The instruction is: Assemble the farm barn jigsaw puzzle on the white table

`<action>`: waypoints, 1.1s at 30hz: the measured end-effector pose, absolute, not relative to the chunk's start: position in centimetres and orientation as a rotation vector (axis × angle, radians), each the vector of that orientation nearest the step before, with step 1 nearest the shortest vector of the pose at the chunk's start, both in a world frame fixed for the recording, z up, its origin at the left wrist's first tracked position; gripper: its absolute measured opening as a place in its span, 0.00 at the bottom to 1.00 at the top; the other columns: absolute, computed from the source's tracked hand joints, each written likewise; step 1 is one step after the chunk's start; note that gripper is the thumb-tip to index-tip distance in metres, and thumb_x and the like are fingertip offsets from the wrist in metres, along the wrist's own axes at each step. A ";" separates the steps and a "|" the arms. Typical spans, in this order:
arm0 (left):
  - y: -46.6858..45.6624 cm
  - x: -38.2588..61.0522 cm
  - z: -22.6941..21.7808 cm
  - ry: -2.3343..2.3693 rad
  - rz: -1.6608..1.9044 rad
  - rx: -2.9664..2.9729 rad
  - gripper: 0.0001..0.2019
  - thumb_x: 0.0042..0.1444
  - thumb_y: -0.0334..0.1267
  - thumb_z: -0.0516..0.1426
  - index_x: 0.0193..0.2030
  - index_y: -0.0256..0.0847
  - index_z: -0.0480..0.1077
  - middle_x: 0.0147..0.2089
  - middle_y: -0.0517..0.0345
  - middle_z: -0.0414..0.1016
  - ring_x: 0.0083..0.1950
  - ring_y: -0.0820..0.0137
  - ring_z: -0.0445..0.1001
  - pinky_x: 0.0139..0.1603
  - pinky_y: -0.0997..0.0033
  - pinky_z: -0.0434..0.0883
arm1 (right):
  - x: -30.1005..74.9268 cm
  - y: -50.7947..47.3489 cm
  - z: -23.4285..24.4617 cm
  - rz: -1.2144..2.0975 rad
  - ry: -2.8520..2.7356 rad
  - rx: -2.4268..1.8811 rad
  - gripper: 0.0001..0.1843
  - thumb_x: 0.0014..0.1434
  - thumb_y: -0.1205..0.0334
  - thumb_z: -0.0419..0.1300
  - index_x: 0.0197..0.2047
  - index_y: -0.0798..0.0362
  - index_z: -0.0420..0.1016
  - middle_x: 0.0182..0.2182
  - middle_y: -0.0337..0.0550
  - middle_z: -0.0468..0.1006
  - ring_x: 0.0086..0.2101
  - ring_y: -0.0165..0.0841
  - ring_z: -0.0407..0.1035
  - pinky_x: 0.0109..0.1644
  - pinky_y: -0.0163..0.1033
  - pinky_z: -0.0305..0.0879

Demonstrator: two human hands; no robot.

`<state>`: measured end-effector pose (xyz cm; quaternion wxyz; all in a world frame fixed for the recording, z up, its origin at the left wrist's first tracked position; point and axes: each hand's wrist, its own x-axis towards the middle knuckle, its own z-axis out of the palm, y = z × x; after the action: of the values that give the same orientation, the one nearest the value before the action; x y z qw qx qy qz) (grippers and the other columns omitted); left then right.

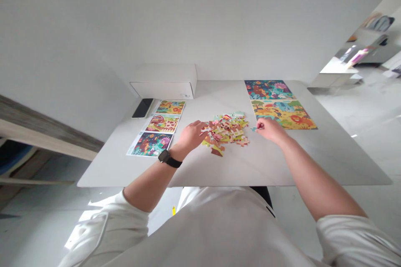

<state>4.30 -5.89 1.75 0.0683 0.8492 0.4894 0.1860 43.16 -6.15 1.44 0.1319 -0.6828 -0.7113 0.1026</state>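
Note:
A loose heap of jigsaw puzzle pieces (230,129), mostly yellow, pink and brown, lies in the middle of the table. At the heap's left edge is my left hand (191,134), its fingers stretched out and their tips touching pieces there. To the right of the heap, my right hand (268,130) pinches a small light blue puzzle piece (253,129) between thumb and fingers, low over the tabletop. Just beyond that hand lies a yellow animal puzzle (282,113), put together, with a dark blue puzzle (267,90) behind it.
On the left of the white table (238,167) lies a sheet with three printed pictures (152,138). A dark-screened phone (143,108) lies beside it, near a white box (163,81) at the back. A wall (219,21) rises behind the table.

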 end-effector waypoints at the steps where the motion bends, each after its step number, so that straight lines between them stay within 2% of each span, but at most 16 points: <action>1: -6.1 3.7 1.8 1.474 0.519 2.559 0.15 0.71 0.43 0.59 0.59 0.42 0.79 0.53 0.48 0.81 0.52 0.60 0.81 0.57 0.61 0.77 | 42.4 -5.8 1.6 0.246 -2.045 -1.889 0.02 0.61 0.63 0.68 0.38 0.47 0.79 0.36 0.41 0.84 0.38 0.38 0.77 0.41 0.39 0.68; 4: -6.9 3.1 1.5 1.404 0.334 2.632 0.17 0.67 0.48 0.64 0.58 0.42 0.79 0.56 0.46 0.80 0.58 0.57 0.79 0.63 0.58 0.75 | 39.0 -4.8 1.6 0.085 -2.075 -1.638 0.04 0.64 0.65 0.64 0.42 0.48 0.80 0.41 0.47 0.84 0.43 0.41 0.77 0.48 0.42 0.70; 8: -7.5 3.5 1.5 1.401 0.152 2.693 0.21 0.65 0.53 0.66 0.59 0.44 0.80 0.59 0.44 0.78 0.61 0.53 0.78 0.61 0.56 0.76 | 34.0 -5.3 0.9 0.113 -2.315 -1.517 0.11 0.62 0.65 0.69 0.48 0.48 0.83 0.49 0.50 0.83 0.50 0.46 0.76 0.56 0.47 0.71; 11: -7.7 3.5 1.8 1.373 0.082 2.774 0.17 0.68 0.49 0.63 0.59 0.47 0.80 0.56 0.48 0.81 0.59 0.53 0.80 0.57 0.56 0.76 | 32.0 -6.6 0.3 0.168 -2.442 -1.388 0.14 0.61 0.63 0.72 0.51 0.48 0.84 0.53 0.51 0.82 0.54 0.47 0.75 0.60 0.49 0.70; 14: -7.8 3.4 1.9 1.357 0.052 2.841 0.15 0.69 0.45 0.60 0.59 0.48 0.80 0.51 0.49 0.84 0.53 0.55 0.83 0.51 0.59 0.76 | 31.5 -7.7 -0.1 0.157 -2.524 -1.324 0.20 0.59 0.60 0.76 0.55 0.48 0.84 0.52 0.53 0.82 0.56 0.49 0.74 0.63 0.51 0.69; 17: -7.5 3.3 2.0 1.395 0.092 2.865 0.14 0.71 0.40 0.55 0.56 0.47 0.81 0.48 0.49 0.85 0.49 0.58 0.84 0.45 0.63 0.75 | 31.6 -7.9 -0.2 0.098 -2.547 -1.317 0.22 0.60 0.62 0.76 0.57 0.49 0.84 0.50 0.54 0.83 0.58 0.50 0.74 0.64 0.53 0.68; 23: -6.0 2.4 3.6 1.625 0.197 2.777 0.17 0.74 0.39 0.51 0.44 0.43 0.81 0.40 0.47 0.85 0.41 0.58 0.82 0.39 0.65 0.69 | 31.7 -7.6 0.1 -0.004 -2.556 -1.229 0.13 0.71 0.66 0.61 0.52 0.48 0.87 0.45 0.50 0.88 0.52 0.45 0.78 0.65 0.51 0.68; 27: -4.7 2.5 4.7 1.804 0.361 2.665 0.16 0.74 0.39 0.51 0.44 0.43 0.80 0.40 0.48 0.85 0.39 0.61 0.81 0.37 0.67 0.66 | 32.5 -7.5 0.7 -0.052 -2.509 -1.245 0.16 0.74 0.64 0.57 0.46 0.47 0.88 0.45 0.49 0.88 0.51 0.44 0.79 0.64 0.49 0.68; 33: -2.7 5.3 5.4 1.861 0.505 2.622 0.15 0.76 0.38 0.50 0.45 0.42 0.78 0.42 0.46 0.84 0.42 0.60 0.81 0.38 0.66 0.65 | 33.3 -7.2 2.2 0.029 -2.385 -1.271 0.15 0.73 0.63 0.57 0.48 0.43 0.87 0.48 0.45 0.88 0.52 0.43 0.78 0.64 0.50 0.69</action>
<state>5.32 -2.72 5.41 -0.0565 0.8042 0.5710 0.1550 33.34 -7.18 2.21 0.2179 -0.4589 -0.8613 0.0104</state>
